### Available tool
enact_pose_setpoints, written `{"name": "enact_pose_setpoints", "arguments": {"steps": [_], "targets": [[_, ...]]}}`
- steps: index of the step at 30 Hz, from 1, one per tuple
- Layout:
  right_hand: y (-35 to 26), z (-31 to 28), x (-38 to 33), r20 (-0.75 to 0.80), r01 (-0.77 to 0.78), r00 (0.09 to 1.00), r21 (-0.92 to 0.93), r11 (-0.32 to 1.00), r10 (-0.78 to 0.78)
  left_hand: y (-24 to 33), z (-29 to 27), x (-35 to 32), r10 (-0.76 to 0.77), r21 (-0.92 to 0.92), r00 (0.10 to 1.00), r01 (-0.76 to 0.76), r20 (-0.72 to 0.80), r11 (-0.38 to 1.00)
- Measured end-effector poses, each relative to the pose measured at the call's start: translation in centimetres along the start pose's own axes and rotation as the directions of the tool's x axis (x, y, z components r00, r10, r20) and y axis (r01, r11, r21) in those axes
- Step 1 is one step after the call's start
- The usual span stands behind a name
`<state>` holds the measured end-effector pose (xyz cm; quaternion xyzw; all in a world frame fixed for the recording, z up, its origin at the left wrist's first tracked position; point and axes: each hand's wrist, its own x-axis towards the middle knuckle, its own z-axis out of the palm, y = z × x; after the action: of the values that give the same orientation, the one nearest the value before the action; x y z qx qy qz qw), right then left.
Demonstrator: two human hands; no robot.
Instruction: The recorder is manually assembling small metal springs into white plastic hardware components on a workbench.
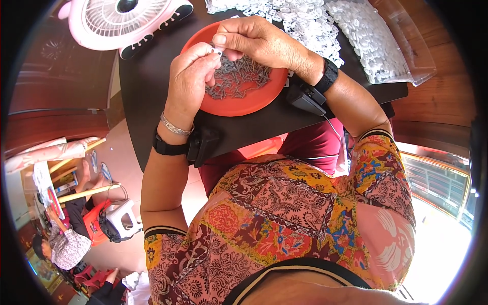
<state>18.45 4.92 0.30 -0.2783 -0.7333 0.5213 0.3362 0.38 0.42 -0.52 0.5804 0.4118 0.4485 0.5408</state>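
My left hand [190, 73] is closed in a pinch on a small white plastic clip [217, 51] with a hole in it. Against it, the fingers of my right hand [259, 43] are pressed together; what they hold, if anything, is too small and hidden to make out. Both hands are over a round orange-red plate [241, 107], their fingertips meeting above its left part. Many thin grey nails [239, 79] lie scattered in the plate.
Loose white plastic clips [305, 25] are heaped on the dark table [147, 96] beyond the plate. A clear tray [419, 71] of white pieces stands at the right. A pink fan [127, 23] is at the far left. Another person [68, 246] sits at the lower left.
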Motion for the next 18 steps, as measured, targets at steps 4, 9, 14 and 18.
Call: {"name": "enact_pose_setpoints", "arguments": {"steps": [4,9,14,18], "targets": [[1.0,-0.3,0.1,0.071,0.075,0.995,-0.021,0.997,-0.074,-0.2,-0.1,0.0,0.009,-0.014,1.000,-0.009,-0.006,1.000],[1.4,-0.6,0.3,0.067,0.074,0.995,-0.012,0.997,-0.073,0.0,0.1,0.0,-0.007,0.004,1.000,0.007,-0.001,1.000],[0.5,-1.0,0.0,0.069,0.061,0.996,-0.200,0.978,-0.048,-0.4,-0.2,0.1,0.003,0.007,1.000,-0.003,0.018,1.000],[0.3,-1.0,-0.1,0.082,0.070,0.995,-0.260,0.963,-0.050,-0.4,-0.3,0.1,-0.002,0.009,0.999,0.001,0.034,1.000]]}}
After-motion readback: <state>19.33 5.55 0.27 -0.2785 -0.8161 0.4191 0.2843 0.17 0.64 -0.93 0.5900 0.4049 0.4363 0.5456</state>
